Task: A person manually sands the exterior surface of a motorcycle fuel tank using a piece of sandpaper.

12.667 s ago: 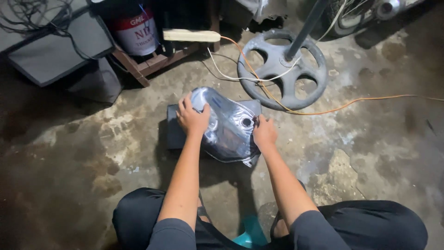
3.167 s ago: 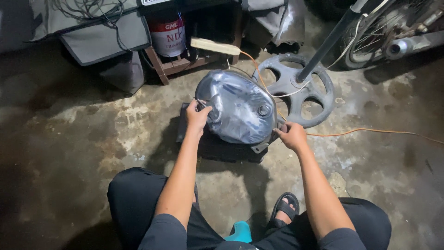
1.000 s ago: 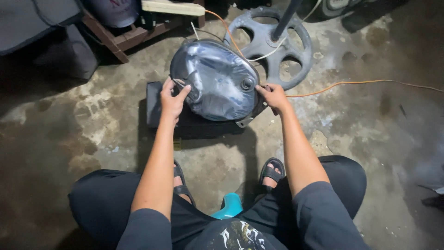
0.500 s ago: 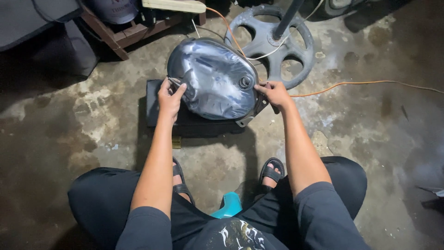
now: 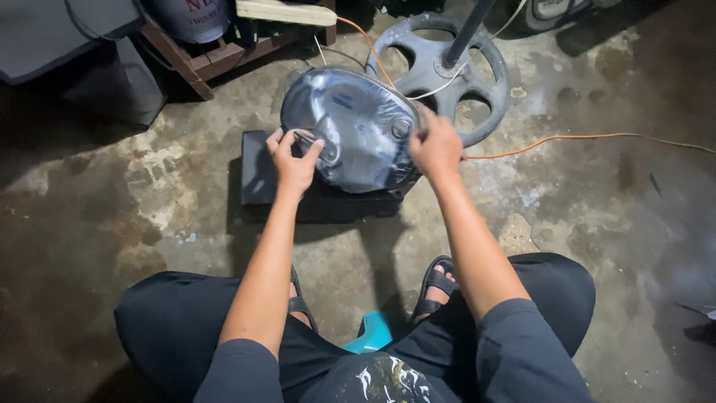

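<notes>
What moved: the right hand [image 5: 436, 147] has come up from the right edge of the shiny cover to sit a bit higher, near its small round hole; the left hand [image 5: 294, 160] has stayed on the left edge.
Shiny cover: a round, dark, shiny metal cover [image 5: 350, 127] that looks wrapped in thin clear plastic; it is tilted, with its far side raised.
Where it is: it rests on a flat black block [image 5: 257, 179] on the floor, right in front of the person's knees.
Left hand grip: the fingers are curled around the left rim of the cover and hold it tight; a thin bit of wire or a clip seems to be under the fingers, but it is too small to tell.
Right hand grip: the hand lies on the right side of the cover with the fingers bent over the rim; I cannot tell if it grips hard or only touches.
Behind the cover: a grey round fan base [image 5: 440, 71] with holes and a pole stands just behind it.
Cord: an orange cord [image 5: 582, 136] runs across the floor to the right.
Far left: a wooden crate [image 5: 205, 56] with a white bucket [image 5: 186, 15] in it.
Floor: grey concrete floor [image 5: 112, 201] with pale stains.
Person: sits low, knees apart, in black sandals [image 5: 435, 283], on a small teal stool [image 5: 371, 333].
</notes>
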